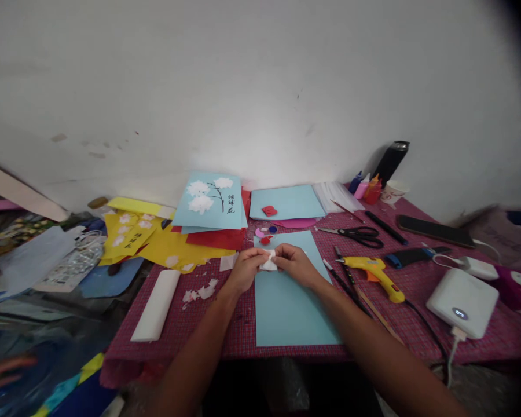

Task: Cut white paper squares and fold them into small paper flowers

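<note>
Between my two hands is a small folded piece of white tissue paper (268,263), pinched from both sides. My left hand (247,267) grips its left part with closed fingers. From the right, my right hand (296,263) pinches the other part. Both hands are over the upper half of a light blue sheet of paper (297,315). Just beyond them lies a palette (265,233) with pink, red and dark blue paint. Torn white paper scraps (200,293) and a long folded strip of white tissue (157,306) rest to the left.
At the right lie scissors (358,234), a yellow glue gun (371,269), a utility knife (410,256) and a white power bank (462,301). Paint bottles (367,188) and a black flask (391,161) stand behind. A flower picture (211,200) leans back left. Another person's hand (6,370) shows lower left.
</note>
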Motion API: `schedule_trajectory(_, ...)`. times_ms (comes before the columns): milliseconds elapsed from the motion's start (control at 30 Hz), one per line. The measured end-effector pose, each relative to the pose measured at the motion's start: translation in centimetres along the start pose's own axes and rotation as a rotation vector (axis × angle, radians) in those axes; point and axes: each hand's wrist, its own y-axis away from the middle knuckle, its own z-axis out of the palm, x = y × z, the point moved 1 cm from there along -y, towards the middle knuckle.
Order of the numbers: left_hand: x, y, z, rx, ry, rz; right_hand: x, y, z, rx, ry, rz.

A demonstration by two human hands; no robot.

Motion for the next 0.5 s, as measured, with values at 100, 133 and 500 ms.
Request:
schedule_trajectory(100, 0.06, -0.06, -0.06, 0.004, 0.044, -0.012, 0.08, -0.06, -0.17, -0.009, -0.020, 0.007)
schedule_trajectory(133, 0.09, -0.08, -0.08, 0.007, 0.050, -0.015, 0.08, -0.08, -0.23, -0.011, -0.028, 0.013)
schedule_trajectory(500, 0.14, -0.06, -0.17, 0.025, 0.062, -0.021, -0.15, -0.13, -0.41, -0.028, -0.076, 0.055)
